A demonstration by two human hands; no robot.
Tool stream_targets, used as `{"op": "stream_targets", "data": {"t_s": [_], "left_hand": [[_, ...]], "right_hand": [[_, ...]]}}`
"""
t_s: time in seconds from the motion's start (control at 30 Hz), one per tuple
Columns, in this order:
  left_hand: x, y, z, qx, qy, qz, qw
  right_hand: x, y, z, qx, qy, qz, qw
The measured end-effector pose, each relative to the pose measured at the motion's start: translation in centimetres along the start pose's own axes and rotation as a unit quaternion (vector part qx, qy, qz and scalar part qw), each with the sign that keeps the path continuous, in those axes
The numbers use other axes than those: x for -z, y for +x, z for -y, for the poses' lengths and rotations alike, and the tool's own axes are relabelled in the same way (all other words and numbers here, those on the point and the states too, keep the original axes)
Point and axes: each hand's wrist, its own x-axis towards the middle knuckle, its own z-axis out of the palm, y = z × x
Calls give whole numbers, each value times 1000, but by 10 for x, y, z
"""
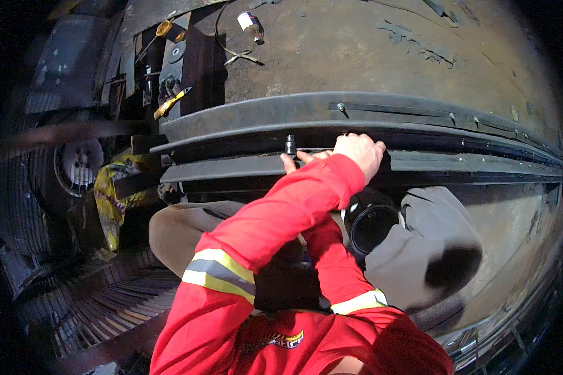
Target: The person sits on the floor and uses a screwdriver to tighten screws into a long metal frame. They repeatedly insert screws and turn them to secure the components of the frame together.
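Observation:
My forearms, in red sleeves, cross over a long dark steel beam (231, 170), the left on top. My left hand (361, 154) reaches to the right, its back toward me and its fingers curled down at the beam's channel. Whatever those fingers hold is hidden beneath them. My right hand (306, 159) comes out under the left forearm, only its fingers showing. They close around the lower end of a small black cylinder that looks like a socket (290, 144), with a shiny ring. Bolts (341, 108) stick out along the beam's far flange.
Between my knees is a round black object (374, 224). A yellow-handled brush (172, 104), a roll of orange tape (164, 29) and a bottle (249, 24) lie beyond the beam. At left are a yellow cloth (109, 203) and a round metal disc (80, 164).

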Motion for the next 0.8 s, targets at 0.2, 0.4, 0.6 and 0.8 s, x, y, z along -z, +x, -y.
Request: {"op": "stream_targets", "data": {"t_s": [0.2, 0.4, 0.6, 0.8], "left_hand": [[13, 5, -8, -93, 2, -95, 991], [73, -41, -31, -120, -145, -354, 916], [56, -146, 106, 137, -509, -599, 602], [-7, -152, 146, 229, -615, -583, 479]], "right_hand": [[-6, -1, 3, -2, 32, -26, 999], [-7, -3, -10, 81, 90, -159, 980], [10, -4, -6, 73, 204, -163, 963], [8, -4, -5, 78, 177, -174, 966]]}}
